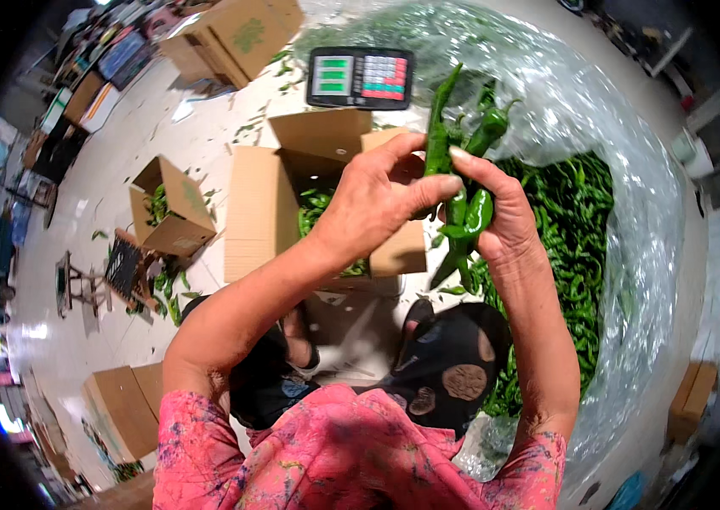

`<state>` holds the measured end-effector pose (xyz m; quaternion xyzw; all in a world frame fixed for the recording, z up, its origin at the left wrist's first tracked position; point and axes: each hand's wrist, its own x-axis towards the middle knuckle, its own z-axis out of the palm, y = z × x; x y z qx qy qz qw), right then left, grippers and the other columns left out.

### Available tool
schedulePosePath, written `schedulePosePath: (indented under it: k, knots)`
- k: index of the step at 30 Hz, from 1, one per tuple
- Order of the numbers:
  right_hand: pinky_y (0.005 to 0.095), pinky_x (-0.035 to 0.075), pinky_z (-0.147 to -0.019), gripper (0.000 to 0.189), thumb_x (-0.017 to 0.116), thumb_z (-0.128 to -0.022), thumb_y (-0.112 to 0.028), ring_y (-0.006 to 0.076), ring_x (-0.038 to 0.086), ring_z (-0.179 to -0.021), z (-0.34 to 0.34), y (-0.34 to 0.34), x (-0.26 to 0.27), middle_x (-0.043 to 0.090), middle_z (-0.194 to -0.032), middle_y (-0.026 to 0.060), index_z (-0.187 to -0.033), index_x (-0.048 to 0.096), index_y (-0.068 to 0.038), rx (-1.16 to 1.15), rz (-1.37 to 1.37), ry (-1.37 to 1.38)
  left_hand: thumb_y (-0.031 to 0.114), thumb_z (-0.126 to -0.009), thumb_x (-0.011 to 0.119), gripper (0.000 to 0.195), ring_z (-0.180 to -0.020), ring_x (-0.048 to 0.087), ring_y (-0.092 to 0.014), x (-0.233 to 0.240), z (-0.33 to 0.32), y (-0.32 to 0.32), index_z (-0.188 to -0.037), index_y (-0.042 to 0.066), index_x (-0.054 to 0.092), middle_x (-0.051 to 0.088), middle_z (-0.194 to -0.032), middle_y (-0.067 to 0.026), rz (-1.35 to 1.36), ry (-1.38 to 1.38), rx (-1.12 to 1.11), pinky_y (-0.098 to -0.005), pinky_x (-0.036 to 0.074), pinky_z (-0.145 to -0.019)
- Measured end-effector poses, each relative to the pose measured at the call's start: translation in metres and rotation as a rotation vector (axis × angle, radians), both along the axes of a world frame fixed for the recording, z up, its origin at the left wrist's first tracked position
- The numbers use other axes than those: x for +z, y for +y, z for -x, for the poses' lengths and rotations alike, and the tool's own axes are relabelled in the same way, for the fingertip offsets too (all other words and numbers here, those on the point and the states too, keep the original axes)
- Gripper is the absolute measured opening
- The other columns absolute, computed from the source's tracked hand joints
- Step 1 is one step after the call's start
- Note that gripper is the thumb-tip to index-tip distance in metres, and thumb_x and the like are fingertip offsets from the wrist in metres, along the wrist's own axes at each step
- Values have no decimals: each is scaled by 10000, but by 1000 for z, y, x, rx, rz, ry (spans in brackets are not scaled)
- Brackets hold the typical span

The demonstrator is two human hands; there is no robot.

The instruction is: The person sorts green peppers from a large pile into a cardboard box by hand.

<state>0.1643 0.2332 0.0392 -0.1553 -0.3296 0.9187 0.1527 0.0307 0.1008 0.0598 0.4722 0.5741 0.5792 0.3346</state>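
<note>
My left hand (385, 182) grips a long green chili pepper (439, 121) between thumb and fingers. Close beside it, my right hand (500, 204) is closed around several green peppers (465, 213), some jutting above and some hanging below. Both hands are raised to the right of an open cardboard box (258, 207), with the left forearm crossing over its front. Green peppers (315, 207) lie inside that box, partly hidden by the arm. On my right a big heap of green peppers (570, 229) rests inside clear plastic sheeting (640, 236).
A scale's display and keypad (360, 78) stands behind the box. To the left are a smaller box with peppers (178, 213), a small stool (79, 280) and loose peppers (171, 293) on the floor. Larger cartons sit at the upper left (238, 41) and lower left (117, 408).
</note>
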Motion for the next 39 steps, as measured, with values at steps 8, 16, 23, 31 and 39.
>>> schedulePosePath:
  k: [8, 16, 23, 31, 39]
  knots:
    - [360, 615, -747, 306, 687, -913, -192, 198, 709, -812, 74, -36, -19, 710, -970, 115, -1145, 636, 0, 50, 112, 18, 183, -957, 624, 267, -946, 623, -119, -35, 59, -41, -1199, 76, 591, 646, -1112, -20, 94, -691, 81, -315, 531, -820]
    - [302, 598, -643, 309, 701, -898, -226, 184, 698, -757, 88, -29, -61, 708, -937, 123, -1076, 649, 20, 24, 203, -67, 122, -943, 586, 302, -998, 662, -199, -53, 95, -71, -1230, 34, 553, 646, -1125, -78, 144, -840, 99, -321, 554, -823]
    - [294, 511, -629, 420, 631, -938, -293, 173, 625, -741, 106, -17, -74, 643, -936, 125, -1138, 598, 74, -6, 143, -137, 180, -941, 621, 202, -877, 617, -142, -61, 132, -86, -1082, 37, 607, 657, -980, -36, 413, -272, 236, -290, 488, -833]
    - [304, 515, -648, 434, 645, -938, -312, 177, 628, -732, 117, -15, -78, 660, -888, 119, -1136, 600, 71, -146, 147, -192, 260, -924, 653, 247, -596, 427, -175, -78, 147, -109, -983, 23, 618, 488, -639, -118, 543, 531, 106, -361, 386, -565]
    - [331, 559, -660, 408, 647, -950, -306, 185, 656, -728, 125, -21, -79, 677, -874, 118, -1116, 610, 65, -299, 180, -135, 391, -899, 685, 538, -1105, 639, -322, -95, 132, -109, -1288, 34, 579, 647, -1193, -233, 262, 916, 222, -397, 515, -892]
